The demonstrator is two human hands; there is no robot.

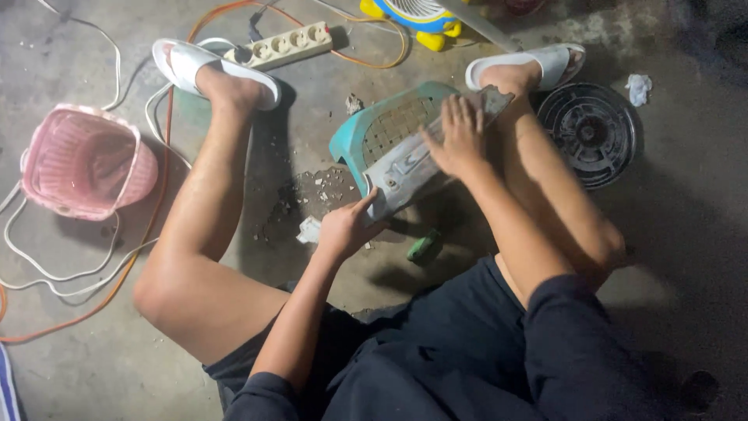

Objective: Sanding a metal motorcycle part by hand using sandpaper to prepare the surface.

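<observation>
I sit on a concrete floor with my legs spread. A long grey metal piece (409, 168) lies slanted across a teal plastic stool (354, 140) that is tipped on its side between my legs. My left hand (343, 228) grips the near lower end of the metal piece. My right hand (460, 136) presses flat with spread fingers on its upper part, near my right foot. A small green object (423, 246) lies on the floor just under the piece.
A pink basket (82, 160) lies at the left among white and orange cables. A white power strip (284, 45) sits at the top, a round black fan grille (590, 131) at the right, and a yellow and blue fan base (417, 17) at the top. Debris (312, 195) lies by the stool.
</observation>
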